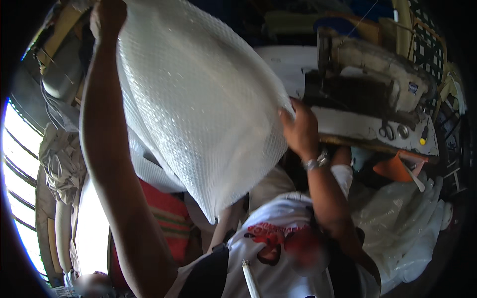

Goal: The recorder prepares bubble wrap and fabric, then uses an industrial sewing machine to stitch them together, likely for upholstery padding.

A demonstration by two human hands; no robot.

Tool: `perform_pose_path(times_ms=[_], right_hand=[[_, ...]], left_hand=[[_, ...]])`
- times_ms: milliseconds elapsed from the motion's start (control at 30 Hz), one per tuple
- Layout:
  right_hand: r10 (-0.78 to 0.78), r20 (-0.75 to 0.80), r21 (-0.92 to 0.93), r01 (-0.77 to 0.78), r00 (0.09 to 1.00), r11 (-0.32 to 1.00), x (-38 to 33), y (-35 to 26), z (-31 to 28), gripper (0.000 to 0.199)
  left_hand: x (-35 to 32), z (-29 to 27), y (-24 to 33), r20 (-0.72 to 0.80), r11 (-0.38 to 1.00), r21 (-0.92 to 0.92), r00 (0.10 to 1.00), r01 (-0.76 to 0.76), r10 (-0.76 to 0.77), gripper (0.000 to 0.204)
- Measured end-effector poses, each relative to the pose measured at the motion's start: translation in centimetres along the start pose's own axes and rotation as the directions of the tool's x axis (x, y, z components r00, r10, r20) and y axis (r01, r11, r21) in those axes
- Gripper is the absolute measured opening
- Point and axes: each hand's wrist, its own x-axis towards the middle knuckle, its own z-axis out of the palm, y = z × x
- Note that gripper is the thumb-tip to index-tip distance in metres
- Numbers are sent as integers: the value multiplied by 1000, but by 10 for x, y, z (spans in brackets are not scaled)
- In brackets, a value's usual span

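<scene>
A large sheet of whitish, see-through bubble wrap (198, 109) hangs spread out in front of me, its lower corner dangling near my lap. High at the upper left, my left hand (109, 19) is closed on the sheet's top edge, with that arm stretched far out. My right hand (302, 130) pinches the right edge of the sheet between thumb and fingers, the thumb showing on the near side. Part of the sheet folds back behind the front layer at the lower left.
To the right, a worn sewing machine (377, 69) stands on a white-topped table (343, 124) holding scissors (386, 131) and a yellow-ended tool (424, 136). Below lie an orange object (395, 168) and clear plastic bags (402, 228). Red striped cloth (169, 223) sits at lower left. A cigarette (251, 280) juts up below.
</scene>
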Motion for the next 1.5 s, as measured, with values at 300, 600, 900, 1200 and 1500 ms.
perform_pose_path(times_ms=[300, 600, 900, 1200, 1500], right_hand=[[-458, 511, 673, -7, 727, 740, -83, -54, 19, 24], [-454, 464, 409, 271, 760, 871, -98, -94, 167, 21], [162, 447, -229, -62, 880, 971, -46, 29, 58, 28], [116, 938, -97, -74, 327, 993, 17, -25, 10, 42], [-338, -232, 218, 388, 912, 896, 203, -133, 122, 44]], left_hand=[[-27, -87, 44, 466, 715, -244, 726, 656, -506, 15], [-35, -113, 47, 305, 746, -337, 817, 574, -490, 46], [-122, -30, 73, 652, 434, -603, 727, 669, -216, 48], [-92, -48, 116, 862, -23, -488, 478, 872, -168, 57], [-65, -82, 165, 863, -79, -497, 502, 864, 63, 36]])
